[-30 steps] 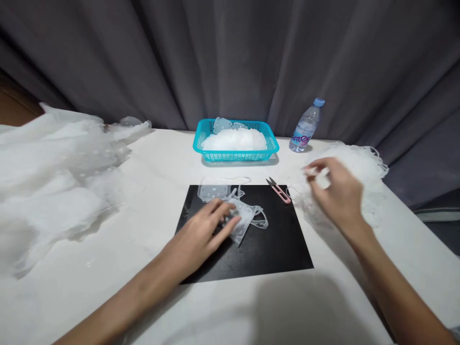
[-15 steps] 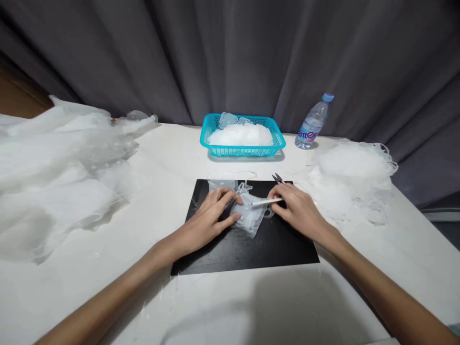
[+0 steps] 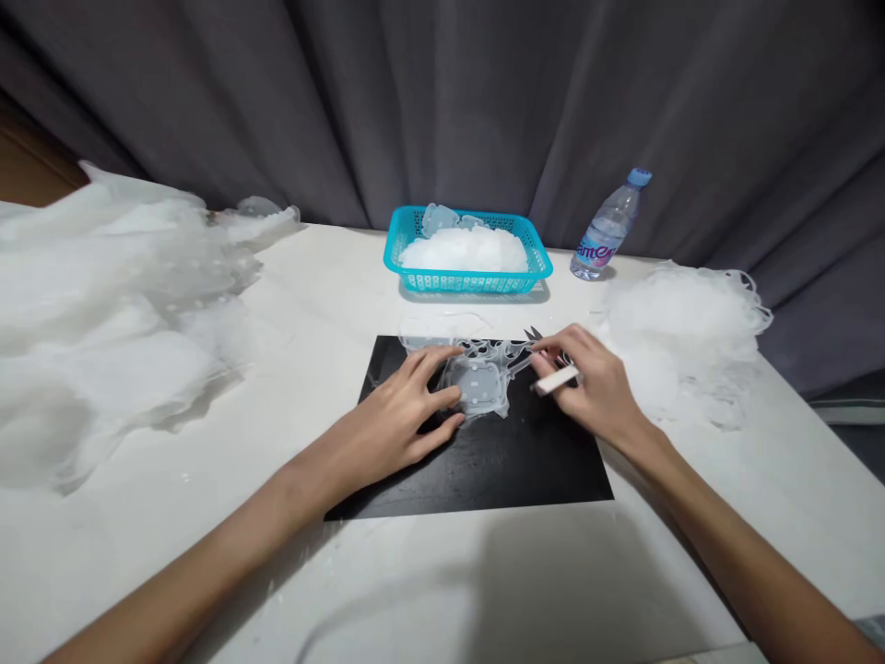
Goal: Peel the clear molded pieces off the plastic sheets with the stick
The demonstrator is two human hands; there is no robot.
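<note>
A translucent moulded plastic piece (image 3: 482,387) with trailing edge strips lies near the back of a black mat (image 3: 525,461). My left hand (image 3: 405,415) rests on its left side, fingers curved and pressing it down. To the right of the piece, my right hand (image 3: 598,387) is closed around a small white stick-like object (image 3: 557,379), and its fingertips touch the piece's right strip. Small snips (image 3: 534,334) lie at the mat's back edge, just behind my right fingers.
A turquoise basket (image 3: 470,280) of white plastic pieces stands behind the mat, with a water bottle (image 3: 609,229) to its right. A heap of clear plastic trimmings (image 3: 688,323) lies at the right. White gauzy material (image 3: 103,304) covers the table's left side. A dark curtain hangs behind.
My right hand came from the trimmings heap to the mat holding the white stick, then drew back slightly right. The plastic piece now lies flatter and further back under my left hand.
</note>
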